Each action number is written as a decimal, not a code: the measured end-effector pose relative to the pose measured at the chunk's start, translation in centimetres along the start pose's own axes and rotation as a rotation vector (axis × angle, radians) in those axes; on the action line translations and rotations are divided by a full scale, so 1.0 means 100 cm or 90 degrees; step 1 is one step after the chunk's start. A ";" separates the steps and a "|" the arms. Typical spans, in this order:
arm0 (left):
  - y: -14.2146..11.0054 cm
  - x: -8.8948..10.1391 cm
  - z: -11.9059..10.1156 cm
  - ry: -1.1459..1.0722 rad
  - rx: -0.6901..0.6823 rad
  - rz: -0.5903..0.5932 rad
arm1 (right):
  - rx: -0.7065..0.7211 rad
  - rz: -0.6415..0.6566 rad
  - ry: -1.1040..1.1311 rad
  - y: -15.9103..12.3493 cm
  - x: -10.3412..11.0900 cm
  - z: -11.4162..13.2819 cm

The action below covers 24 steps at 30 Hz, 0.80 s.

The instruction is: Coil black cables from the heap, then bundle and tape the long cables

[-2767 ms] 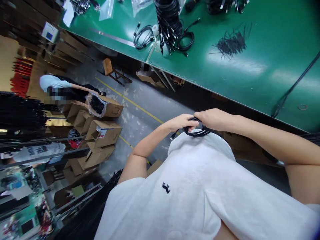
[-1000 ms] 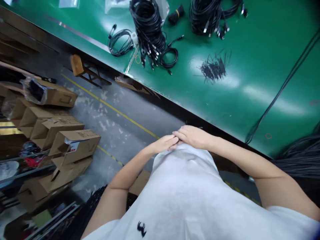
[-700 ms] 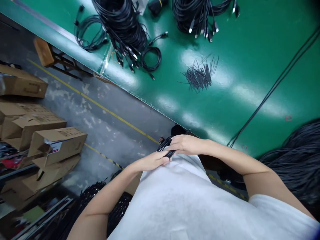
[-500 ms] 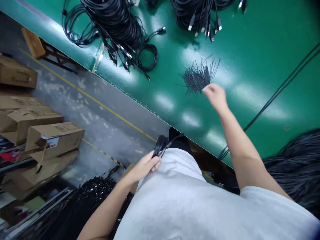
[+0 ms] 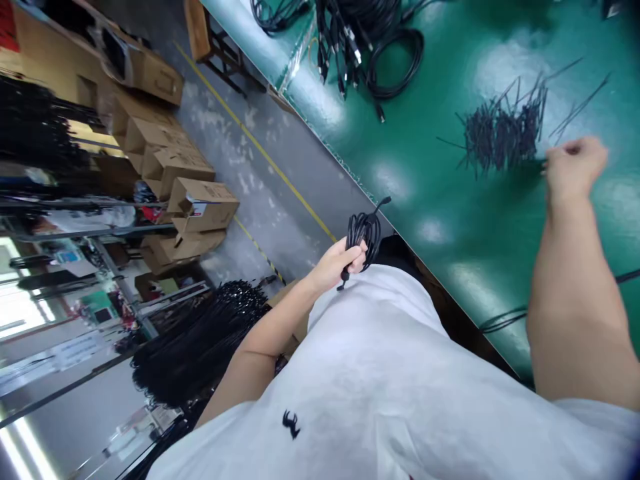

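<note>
My left hand (image 5: 339, 262) is closed round a coiled black cable (image 5: 363, 233), held upright just off the edge of the green table (image 5: 440, 220), in front of my white shirt. My right hand (image 5: 573, 167) is stretched out over the table with its fingers pinched together at the right end of a loose heap of black twist ties (image 5: 503, 130). What the fingers pinch is too small to make out. Coiled cables with plugs (image 5: 360, 40) lie piled at the far side of the table.
Cardboard boxes (image 5: 173, 173) are stacked on the grey floor at the left, beside a yellow floor line (image 5: 260, 153). A wooden stool (image 5: 210, 37) stands by the table's edge. Hanging bundles of black cable (image 5: 200, 340) fill the lower left. Another cable (image 5: 505, 323) trails off the table at the right.
My hands, joined on the cable coil at my shirt, have parted. The right hand has reached out to the twist ties; the left keeps the coil. The view has swung left.
</note>
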<state>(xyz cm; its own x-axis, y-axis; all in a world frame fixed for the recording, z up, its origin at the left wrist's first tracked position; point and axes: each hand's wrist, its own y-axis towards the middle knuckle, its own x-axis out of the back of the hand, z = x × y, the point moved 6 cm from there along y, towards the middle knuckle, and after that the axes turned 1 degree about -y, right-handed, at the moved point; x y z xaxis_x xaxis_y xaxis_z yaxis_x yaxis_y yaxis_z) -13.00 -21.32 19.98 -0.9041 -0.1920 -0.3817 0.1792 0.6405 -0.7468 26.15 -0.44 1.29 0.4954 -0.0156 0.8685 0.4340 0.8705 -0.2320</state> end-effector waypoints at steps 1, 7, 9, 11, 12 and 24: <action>0.001 0.000 0.000 -0.001 -0.002 0.006 | -0.025 -0.015 0.055 -0.012 0.008 -0.006; 0.018 -0.003 -0.011 0.044 -0.047 0.011 | 0.044 0.149 0.319 -0.168 0.038 0.012; 0.022 -0.004 -0.015 0.096 -0.071 0.002 | 0.023 0.375 0.407 -0.235 0.019 0.034; 0.023 -0.006 -0.017 0.165 -0.093 0.018 | -0.026 0.517 0.469 -0.287 -0.003 0.060; 0.023 -0.008 -0.017 0.202 -0.101 0.043 | -0.048 0.555 0.504 -0.304 -0.013 0.076; 0.024 0.038 -0.007 0.254 -0.140 0.146 | 0.036 0.534 0.699 -0.306 -0.044 0.193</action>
<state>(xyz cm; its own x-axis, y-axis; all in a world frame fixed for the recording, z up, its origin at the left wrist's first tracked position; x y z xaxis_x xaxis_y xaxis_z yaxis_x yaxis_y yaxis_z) -16.24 -19.99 17.07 -0.9367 0.2425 -0.2525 0.3428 0.7823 -0.5201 -3.83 -17.49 13.01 0.9350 0.1651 -0.3140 -0.3035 0.8305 -0.4671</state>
